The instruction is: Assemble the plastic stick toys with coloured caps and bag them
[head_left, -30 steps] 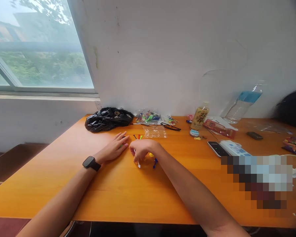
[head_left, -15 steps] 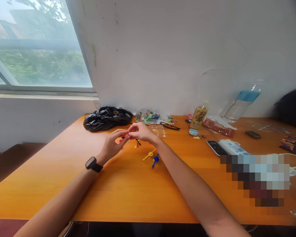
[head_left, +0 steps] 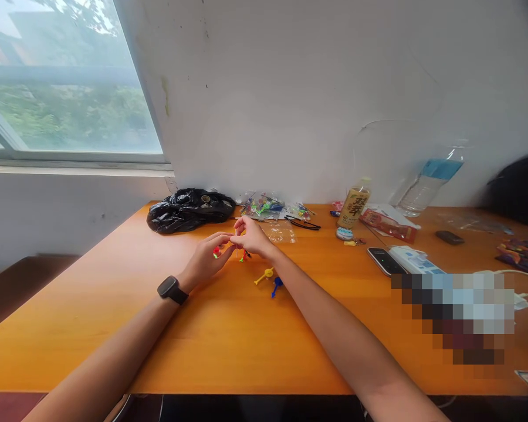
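Observation:
My left hand (head_left: 208, 256), with a black watch on its wrist, meets my right hand (head_left: 251, 238) at the fingertips over the table. Both are closed in a pinch, and whatever is between the fingers is too small and covered to name. A red and green plastic piece (head_left: 216, 252) shows behind the left thumb. Under the right hand lie small red, green and black pieces (head_left: 243, 256), partly covered. Nearer to me rest a yellow arrow-like plastic piece (head_left: 264, 276) and a blue one (head_left: 276, 286), the blue one partly behind my right forearm.
A black plastic bag (head_left: 189, 211) lies at the back left. Beside it is a clear bag of coloured pieces (head_left: 264, 206), then black glasses (head_left: 303, 223). A drink bottle (head_left: 354, 204), a phone (head_left: 385, 262) and a power strip (head_left: 416, 261) occupy the right side.
My left hand has shifted slightly right, its wrist turning a little. My right hand has moved slightly, its fingers raised more. The loose yellow and blue pieces remain in place.

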A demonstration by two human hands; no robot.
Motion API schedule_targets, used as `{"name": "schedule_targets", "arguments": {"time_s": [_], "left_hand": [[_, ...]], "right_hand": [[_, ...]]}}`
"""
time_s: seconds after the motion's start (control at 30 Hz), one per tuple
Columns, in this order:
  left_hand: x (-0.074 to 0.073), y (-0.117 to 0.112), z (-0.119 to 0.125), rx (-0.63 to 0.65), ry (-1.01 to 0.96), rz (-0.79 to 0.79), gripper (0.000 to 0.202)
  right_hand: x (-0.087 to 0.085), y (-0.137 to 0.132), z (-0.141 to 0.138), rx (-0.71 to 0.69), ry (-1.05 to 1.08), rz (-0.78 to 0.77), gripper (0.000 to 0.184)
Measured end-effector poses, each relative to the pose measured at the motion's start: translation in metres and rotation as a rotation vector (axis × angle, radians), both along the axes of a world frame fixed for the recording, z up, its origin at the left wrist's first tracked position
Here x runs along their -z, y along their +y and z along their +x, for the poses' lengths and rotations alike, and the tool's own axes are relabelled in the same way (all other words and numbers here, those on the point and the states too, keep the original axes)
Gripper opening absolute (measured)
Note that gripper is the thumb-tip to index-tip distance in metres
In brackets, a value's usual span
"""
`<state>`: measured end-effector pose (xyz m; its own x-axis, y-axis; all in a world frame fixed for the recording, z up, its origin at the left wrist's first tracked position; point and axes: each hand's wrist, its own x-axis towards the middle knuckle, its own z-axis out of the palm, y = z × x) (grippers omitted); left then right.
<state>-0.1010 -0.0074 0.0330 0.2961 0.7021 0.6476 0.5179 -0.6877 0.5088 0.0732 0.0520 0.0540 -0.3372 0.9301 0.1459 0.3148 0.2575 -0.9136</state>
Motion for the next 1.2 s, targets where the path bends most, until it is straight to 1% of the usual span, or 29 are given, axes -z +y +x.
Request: {"name": "schedule_targets", "arguments": {"time_s": [0.1, 0.2, 0.33, 0.43, 0.5, 0.6, 0.7, 0.8, 0.9, 1.0, 1.13, 1.2], "left_hand": [[-0.002, -0.003, 0.003, 0.013, 0.012, -0.06, 0.015], [-0.004, -0.005, 0.006, -0.004, 0.007, -0.093, 0.012], [-0.003, -0.002, 0.006, 0.011, -0.034, -0.087, 0.01], [-0.001, 0.001, 0.004, 0.049, -0.064, -0.116, 0.013], [0.0, 0.003, 0.002, 0.046, -0.058, -0.135, 0.014], [0.003, 0.007, 0.0, -0.004, 0.001, -0.129, 0.015], [0.007, 0.011, -0.003, -0.036, 0.075, -0.13, 0.019], [0.012, 0.017, -0.007, -0.078, 0.153, -0.145, 0.018], [0.018, 0.022, -0.012, -0.161, 0.19, -0.164, 0.02], [0.019, 0.024, -0.017, -0.21, 0.199, -0.154, 0.022], [0.016, 0.023, -0.019, -0.199, 0.258, -0.123, 0.025], [0.015, 0.021, -0.018, -0.198, 0.301, -0.103, 0.025]], "right_hand": [[0.008, 0.004, 0.0, -0.035, 0.009, -0.05, 0.047], [0.013, 0.005, 0.001, -0.093, 0.012, -0.101, 0.051], [0.014, 0.003, 0.003, -0.159, 0.013, -0.127, 0.048], [0.013, 0.002, 0.004, -0.219, 0.027, -0.173, 0.042], [0.013, 0.002, 0.005, -0.241, 0.008, -0.185, 0.038], [0.012, 0.003, 0.009, -0.222, -0.114, -0.132, 0.035], [0.009, 0.005, 0.013, -0.137, -0.304, 0.0, 0.04], [0.004, 0.007, 0.017, -0.09, -0.462, 0.115, 0.037], [-0.005, 0.009, 0.026, -0.097, -0.537, 0.157, 0.026], [-0.018, 0.013, 0.04, -0.084, -0.601, 0.186, 0.025], [-0.034, 0.02, 0.067, -0.04, -0.714, 0.166, 0.035], [-0.041, 0.023, 0.08, -0.067, -0.764, 0.117, 0.033]]}}
